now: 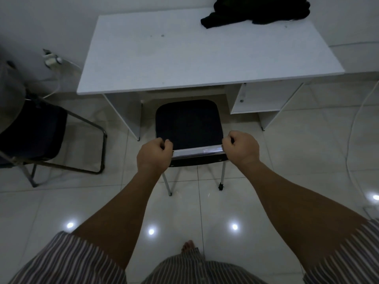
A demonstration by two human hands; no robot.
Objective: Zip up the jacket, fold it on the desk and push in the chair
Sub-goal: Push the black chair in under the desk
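A black jacket (260, 11) lies bunched at the far right corner of the white desk (184, 58). In front of the desk stands a chair (188, 121) with a dark seat and metal legs, its seat's front edge just under the desk's near edge. My left hand (153, 154) grips the left end of the chair's top backrest rail. My right hand (241, 149) grips the right end of the same rail. Both fists are closed around it.
A second dark folding chair (34, 136) stands to the left. A wall socket with plugs and white cables (51, 59) sits at the left wall. Another white cable (352, 128) runs along the floor on the right. The floor is glossy tile.
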